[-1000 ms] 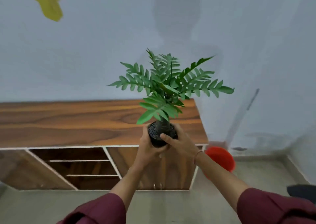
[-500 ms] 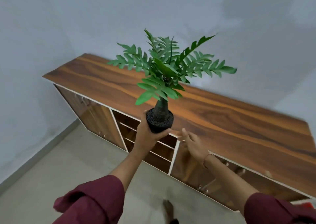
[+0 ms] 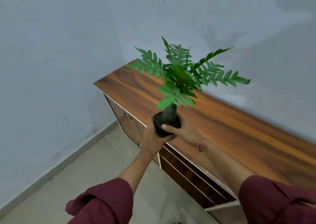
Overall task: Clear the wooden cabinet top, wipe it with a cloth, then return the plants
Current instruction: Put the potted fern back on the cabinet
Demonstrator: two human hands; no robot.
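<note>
Head view: wide, tilted, looking down along both arms toward a room corner.
Walls (image 3: 51, 53): plain grey-blue, meeting behind the cabinet's far end.
Floor (image 3: 95, 169): pale, bare where visible.
Worktop (image 3: 239, 129): long wood-grain cabinet top, running from far left to near right; nothing seen standing on the visible part.
Shelves (image 3: 188, 176): open compartments under the front edge, contents too dark to tell.
Sleeves (image 3: 102, 205): maroon, pushed up both forearms.
Plant (image 3: 184, 77): green lobed fronds on a thick tapering stem, long axis close to upright, leaning slightly right.
Pot (image 3: 161, 126): small, black, raised in the air at the cabinet's front edge (not resting on anything).
Left hand (image 3: 152, 138): wrapped around the pot's near side and base, fingers closed on it.
Right hand (image 3: 186, 131): cupped against the pot's right side, thumb across the rim.
Key relation: worktop lying beyond and right of the hands, lower than the pot; right hand nearer to it.
Likely step: returning the plant, judged from the bare top.
</note>
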